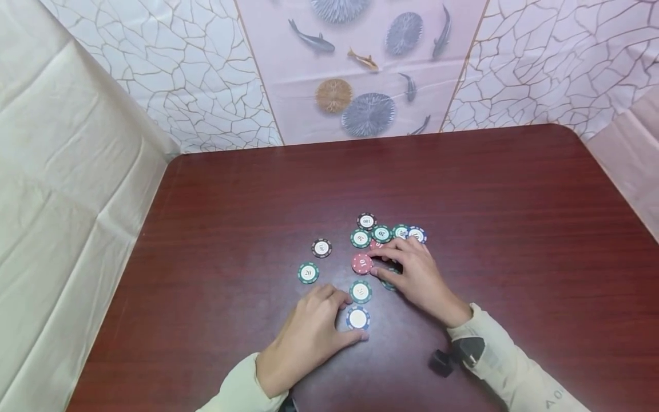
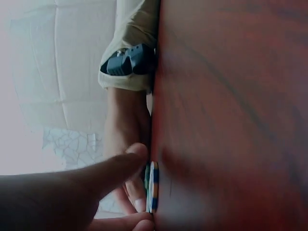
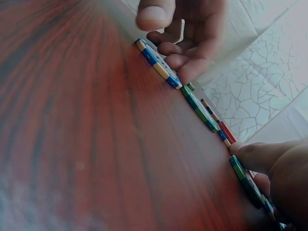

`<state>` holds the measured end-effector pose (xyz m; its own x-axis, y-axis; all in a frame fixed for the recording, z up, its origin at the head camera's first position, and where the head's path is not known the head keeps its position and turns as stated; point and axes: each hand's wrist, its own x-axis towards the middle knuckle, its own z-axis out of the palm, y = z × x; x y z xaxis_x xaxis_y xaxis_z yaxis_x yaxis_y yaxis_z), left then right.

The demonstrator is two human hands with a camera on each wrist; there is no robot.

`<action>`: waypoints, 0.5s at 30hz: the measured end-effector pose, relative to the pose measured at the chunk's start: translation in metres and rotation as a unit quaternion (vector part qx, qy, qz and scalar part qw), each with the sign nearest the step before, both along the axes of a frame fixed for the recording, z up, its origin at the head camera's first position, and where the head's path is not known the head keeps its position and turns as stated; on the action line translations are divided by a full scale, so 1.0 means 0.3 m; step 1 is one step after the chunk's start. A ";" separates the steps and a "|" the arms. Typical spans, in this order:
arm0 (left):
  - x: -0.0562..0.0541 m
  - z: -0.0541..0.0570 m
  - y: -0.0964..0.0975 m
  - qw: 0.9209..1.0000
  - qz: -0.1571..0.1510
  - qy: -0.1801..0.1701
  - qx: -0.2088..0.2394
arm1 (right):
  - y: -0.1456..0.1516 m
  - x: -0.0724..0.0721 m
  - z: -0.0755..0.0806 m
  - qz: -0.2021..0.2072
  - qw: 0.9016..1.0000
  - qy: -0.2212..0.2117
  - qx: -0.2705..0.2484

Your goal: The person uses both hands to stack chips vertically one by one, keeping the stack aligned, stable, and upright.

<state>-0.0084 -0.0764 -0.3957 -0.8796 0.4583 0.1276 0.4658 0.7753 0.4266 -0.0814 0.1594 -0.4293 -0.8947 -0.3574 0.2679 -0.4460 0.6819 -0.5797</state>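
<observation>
My left hand (image 1: 309,329) spans a blue-and-white poker chip (image 1: 357,318). Its thumb is slightly raised at the near edge and its index finger lies close to the far edge. Flat on the table lies that chip, touching or nearly touching a green chip (image 1: 360,292) beyond it. My right hand (image 1: 414,277) pinches the right edge of a red "10" chip (image 1: 362,263) between thumb and index finger. Partly under this hand are another red chip (image 1: 377,244) and a green chip (image 1: 389,283). In the right wrist view the red chip (image 3: 228,132) shows edge-on.
A row of green chips (image 1: 381,233) ends at a blue chip (image 1: 418,233) beyond my right hand, with a black "100" chip (image 1: 366,221) behind. To the left lie another black chip (image 1: 321,248) and a green "20" chip (image 1: 308,273). The dark red table (image 1: 216,229) meets curtains.
</observation>
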 end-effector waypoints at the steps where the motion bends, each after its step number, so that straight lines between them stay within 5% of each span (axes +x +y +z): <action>1: 0.004 0.001 0.001 1.000 0.000 0.007 -0.006 | -0.002 -0.001 0.000 0.000 1.000 0.000 0.000; 9: 0.011 0.005 0.005 0.999 -0.012 0.018 -0.043 | -0.006 0.002 0.000 -0.002 1.000 0.004 -0.001; 15: 0.007 0.006 0.008 0.992 -0.042 0.074 -0.088 | -0.007 0.002 -0.004 -0.003 1.000 0.010 -0.002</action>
<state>-0.0063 -0.0740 -0.3940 -0.8153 0.5551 0.1646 0.5788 0.7881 0.2096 -0.0809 0.1572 -0.4306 -0.8916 -0.3504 0.2868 -0.4528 0.6825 -0.5738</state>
